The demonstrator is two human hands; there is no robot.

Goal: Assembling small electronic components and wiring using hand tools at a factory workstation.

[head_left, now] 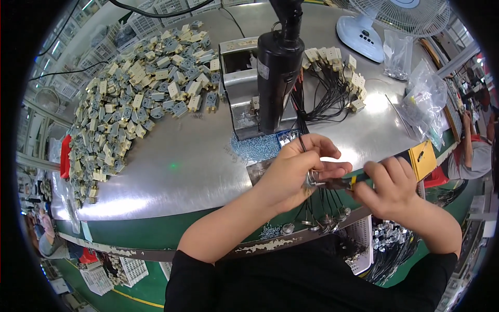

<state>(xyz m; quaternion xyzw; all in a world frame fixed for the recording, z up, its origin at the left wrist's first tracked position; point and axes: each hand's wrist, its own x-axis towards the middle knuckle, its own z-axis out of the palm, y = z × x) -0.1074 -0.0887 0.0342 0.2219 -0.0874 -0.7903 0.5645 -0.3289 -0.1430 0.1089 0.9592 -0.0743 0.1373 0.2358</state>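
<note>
My left hand [296, 171] is closed around a small round metal part [312, 177], with a thin black cable running up past the fingers. In my right hand [387, 188] is a pair of pliers [339, 183] with dark jaws and a green and yellow grip. The jaws reach to the metal part; whether they pinch it is hidden. Below my hands, several black cables with round metal ends [326, 224] hang at the bench's front edge. A heap of small blue screws [257, 148] lies just beyond my left hand.
A black cylindrical machine head [279, 78] stands over a metal fixture [241, 99]. Beige and grey blocks [150, 88] pile up at left. Cables with beige connectors [330, 93], a fan [358, 39], plastic bags [423, 96] and a yellow pad [423, 160] are at right.
</note>
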